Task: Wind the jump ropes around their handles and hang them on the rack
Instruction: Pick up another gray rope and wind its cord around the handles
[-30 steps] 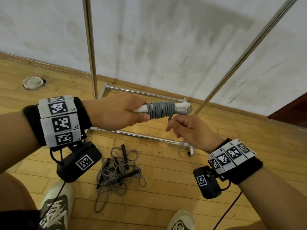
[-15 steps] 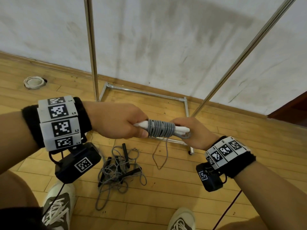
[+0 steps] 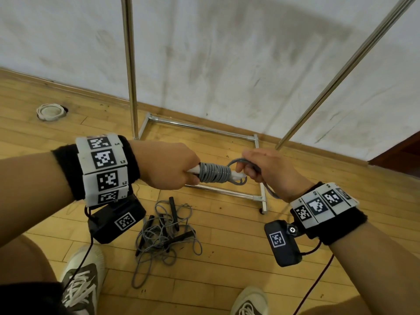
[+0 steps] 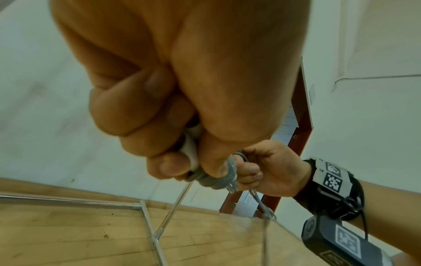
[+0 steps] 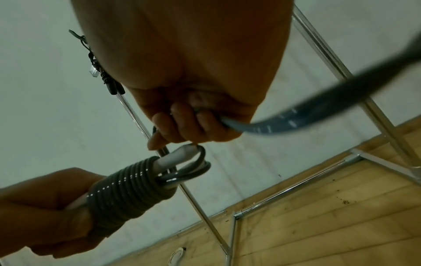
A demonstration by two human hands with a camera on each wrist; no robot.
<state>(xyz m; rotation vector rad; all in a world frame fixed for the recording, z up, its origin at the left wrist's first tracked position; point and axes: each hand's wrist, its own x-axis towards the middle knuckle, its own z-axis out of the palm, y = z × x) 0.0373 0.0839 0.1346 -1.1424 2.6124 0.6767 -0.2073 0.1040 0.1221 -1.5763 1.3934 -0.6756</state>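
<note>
My left hand [image 3: 172, 169] grips the white handles [image 3: 238, 177] of a jump rope, held level in front of me. Grey rope [image 3: 213, 173] is coiled tightly round them in several turns [image 5: 124, 190]. My right hand [image 3: 261, 169] sits just past the handles' free end and holds the loose grey rope tail [image 5: 273, 126], which loops by the tip [image 5: 200, 162] and trails down under my wrist [image 4: 262, 203]. A tangle of grey ropes with black handles [image 3: 166, 233] lies on the floor below. The metal rack [image 3: 129, 64] stands behind, its top hidden.
The rack's base frame [image 3: 200, 127] lies on the wooden floor against a stained white wall. Its slanted pole [image 3: 341, 71] rises at the right. A white round fitting [image 3: 51, 111] sits on the floor at far left. My shoes [image 3: 81, 285] are at the bottom.
My right hand has come from under the handles, up and round their free end, drawing the rope tail into a loop at the tip. My left hand kept its grip.
</note>
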